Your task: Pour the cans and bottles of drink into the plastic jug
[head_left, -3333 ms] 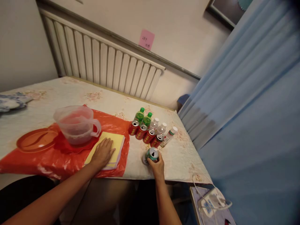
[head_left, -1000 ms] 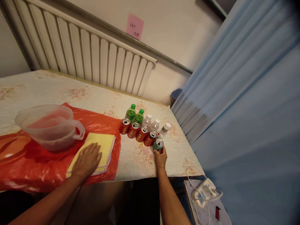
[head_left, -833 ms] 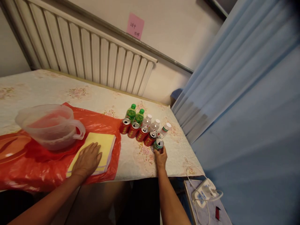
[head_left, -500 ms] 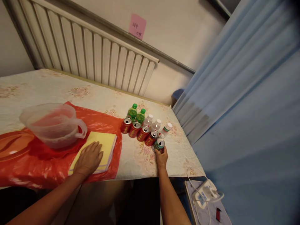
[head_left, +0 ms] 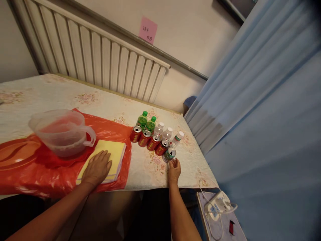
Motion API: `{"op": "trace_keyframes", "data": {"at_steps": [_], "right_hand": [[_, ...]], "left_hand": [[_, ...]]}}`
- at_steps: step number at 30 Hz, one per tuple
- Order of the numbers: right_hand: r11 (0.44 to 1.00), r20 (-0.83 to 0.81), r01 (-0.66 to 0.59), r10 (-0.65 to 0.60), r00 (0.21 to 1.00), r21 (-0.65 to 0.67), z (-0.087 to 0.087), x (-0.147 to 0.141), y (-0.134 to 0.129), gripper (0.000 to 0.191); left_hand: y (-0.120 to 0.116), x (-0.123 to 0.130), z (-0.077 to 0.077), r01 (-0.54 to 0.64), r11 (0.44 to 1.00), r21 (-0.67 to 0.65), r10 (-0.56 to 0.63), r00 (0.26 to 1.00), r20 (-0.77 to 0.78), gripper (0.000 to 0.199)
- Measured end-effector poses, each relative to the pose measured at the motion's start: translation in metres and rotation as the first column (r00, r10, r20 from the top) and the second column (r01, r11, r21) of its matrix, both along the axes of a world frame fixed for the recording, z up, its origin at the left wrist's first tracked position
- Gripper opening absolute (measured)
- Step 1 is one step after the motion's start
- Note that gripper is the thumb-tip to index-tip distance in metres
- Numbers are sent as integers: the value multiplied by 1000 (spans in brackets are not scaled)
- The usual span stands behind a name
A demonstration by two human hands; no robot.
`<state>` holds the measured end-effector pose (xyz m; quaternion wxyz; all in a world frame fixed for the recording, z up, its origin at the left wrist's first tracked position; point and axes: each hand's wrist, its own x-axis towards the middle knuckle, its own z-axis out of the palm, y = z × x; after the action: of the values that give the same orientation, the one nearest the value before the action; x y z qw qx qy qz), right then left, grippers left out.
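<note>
My left hand lies flat on a folded yellow cloth, fingers stretched out. Just in front of a green can is my right hand, its fingers loosely curved and slightly apart, no longer wrapped round the can. That can stands upright at the right end of a row of several red cans, all with opened tops. Behind them stand two green bottles with green caps and clear bottles with white caps. Another white-capped bottle leans at the right.
A translucent jug with a handle stands on a red plastic bag at the left. Flowered cloth covers the table. A blue curtain hangs at the right, above a side stand holding a white power strip with cables.
My right hand has let go of the green can and drawn back slightly toward me; the can stays standing in the row. My left hand still rests on the yellow cloth.
</note>
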<state>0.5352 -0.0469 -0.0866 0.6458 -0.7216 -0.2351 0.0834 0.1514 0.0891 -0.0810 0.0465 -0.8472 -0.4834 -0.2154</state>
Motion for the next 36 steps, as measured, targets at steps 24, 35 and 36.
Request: {"op": "trace_keyframes", "data": {"at_steps": [24,35,36], "right_hand": [[799,365,-509,600,712,-321,35,-200,46,82],[677,354,-377,685,637,-632,32,-204,62,89],[673,351,-375,687,636,-638,32,-204,62,89]], "left_hand": [[-17,-2,14,-139,958,-251,172,978,115,62],[-21,1,31,-202,903,-379,224,975,13,67],[-21,1,31,-206,899,-386,227,974,11,67]]}}
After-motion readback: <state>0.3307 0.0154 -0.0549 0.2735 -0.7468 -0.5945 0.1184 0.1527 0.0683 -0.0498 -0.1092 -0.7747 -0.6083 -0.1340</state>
